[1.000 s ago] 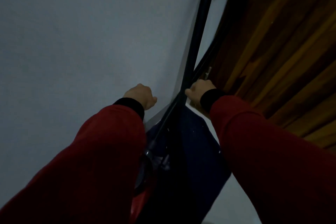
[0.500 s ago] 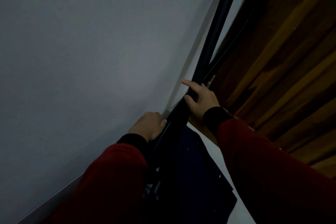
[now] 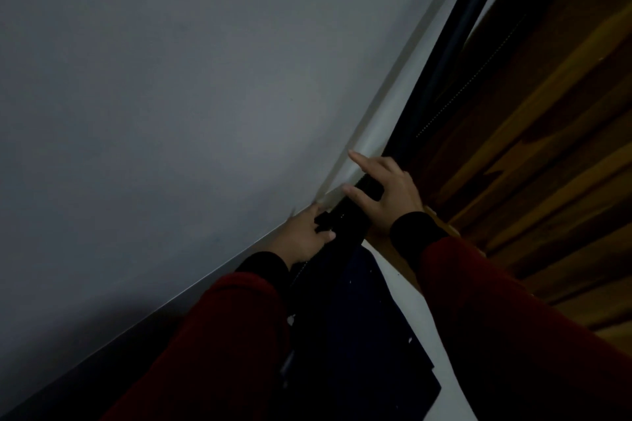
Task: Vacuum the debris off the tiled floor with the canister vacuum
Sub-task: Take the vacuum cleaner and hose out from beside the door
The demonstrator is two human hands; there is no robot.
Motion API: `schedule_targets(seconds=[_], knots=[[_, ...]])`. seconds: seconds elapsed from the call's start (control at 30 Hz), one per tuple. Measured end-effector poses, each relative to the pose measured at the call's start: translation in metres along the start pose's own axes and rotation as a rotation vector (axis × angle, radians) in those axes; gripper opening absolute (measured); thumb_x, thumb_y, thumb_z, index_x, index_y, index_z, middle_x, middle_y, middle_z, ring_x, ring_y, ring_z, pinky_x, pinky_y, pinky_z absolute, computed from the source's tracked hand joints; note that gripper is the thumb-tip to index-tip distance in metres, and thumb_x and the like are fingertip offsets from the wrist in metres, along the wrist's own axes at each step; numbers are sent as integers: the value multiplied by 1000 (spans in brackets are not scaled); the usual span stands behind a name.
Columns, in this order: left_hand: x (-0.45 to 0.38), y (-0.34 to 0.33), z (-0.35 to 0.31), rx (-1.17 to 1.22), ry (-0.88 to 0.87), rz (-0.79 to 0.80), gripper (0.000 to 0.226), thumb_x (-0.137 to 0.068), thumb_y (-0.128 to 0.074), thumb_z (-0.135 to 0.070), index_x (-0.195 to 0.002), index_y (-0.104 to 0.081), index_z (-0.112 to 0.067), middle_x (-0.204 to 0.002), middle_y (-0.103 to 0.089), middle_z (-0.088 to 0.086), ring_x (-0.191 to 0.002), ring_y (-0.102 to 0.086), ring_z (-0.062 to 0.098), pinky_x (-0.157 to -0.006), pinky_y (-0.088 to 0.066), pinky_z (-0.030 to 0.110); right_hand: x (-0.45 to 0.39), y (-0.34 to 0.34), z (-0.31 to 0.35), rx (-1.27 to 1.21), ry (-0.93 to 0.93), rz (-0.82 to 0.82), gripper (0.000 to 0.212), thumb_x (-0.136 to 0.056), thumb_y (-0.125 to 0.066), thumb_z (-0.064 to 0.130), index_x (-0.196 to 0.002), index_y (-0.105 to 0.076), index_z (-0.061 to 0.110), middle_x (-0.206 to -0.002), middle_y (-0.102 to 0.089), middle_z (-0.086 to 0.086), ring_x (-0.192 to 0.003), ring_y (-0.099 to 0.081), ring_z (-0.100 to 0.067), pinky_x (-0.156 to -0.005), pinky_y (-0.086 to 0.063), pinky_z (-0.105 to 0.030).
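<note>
The right hand (image 3: 388, 193) lies over the black vacuum wand (image 3: 441, 55), fingers loosely spread rather than clamped, seemingly steadying it. The left hand (image 3: 302, 236) curls round the wand's lower section, bearing the grip. The wand runs up along the pale wall (image 3: 171, 96) beside wooden panelling (image 3: 547, 133), likely reaching a narrow strip of floor.

both arms are reaching forward in red sleeves; left hand (image 3: 302, 234) is gripping, right hand (image 3: 388, 193) is resting with fingers spread.
</note>
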State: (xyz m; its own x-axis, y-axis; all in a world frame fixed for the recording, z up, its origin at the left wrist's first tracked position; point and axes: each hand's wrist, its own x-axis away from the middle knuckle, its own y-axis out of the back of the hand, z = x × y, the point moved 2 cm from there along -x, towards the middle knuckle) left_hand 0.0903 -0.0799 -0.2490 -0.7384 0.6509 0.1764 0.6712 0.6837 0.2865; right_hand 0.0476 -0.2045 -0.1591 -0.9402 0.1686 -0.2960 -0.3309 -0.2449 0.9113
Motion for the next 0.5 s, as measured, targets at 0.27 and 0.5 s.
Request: schedule_targets(seconds=[0.27,0.5], knots=[[21,10,3,406,17,-97,69,-92,-58,-6,-150,-23,-16,-151,-37,7,-133,-38,13,-104,-30,19,19,18,2,-40,-159,-56,52,-86,-63,47,-135,-52,34,-120,-55,-3,-111,-52,-25,-98,-41,-34],[40,15,4,575,-88,-69,53,-90,-55,6,-138,-47,-13,-135,-53,3,-122,-51,13,-106,-40,29,12,19,18,-117,-262,129,77,-87,-57,55,-149,-12,45,-149,-40,-10,-136,-34,-32,-118,-20,-44]])
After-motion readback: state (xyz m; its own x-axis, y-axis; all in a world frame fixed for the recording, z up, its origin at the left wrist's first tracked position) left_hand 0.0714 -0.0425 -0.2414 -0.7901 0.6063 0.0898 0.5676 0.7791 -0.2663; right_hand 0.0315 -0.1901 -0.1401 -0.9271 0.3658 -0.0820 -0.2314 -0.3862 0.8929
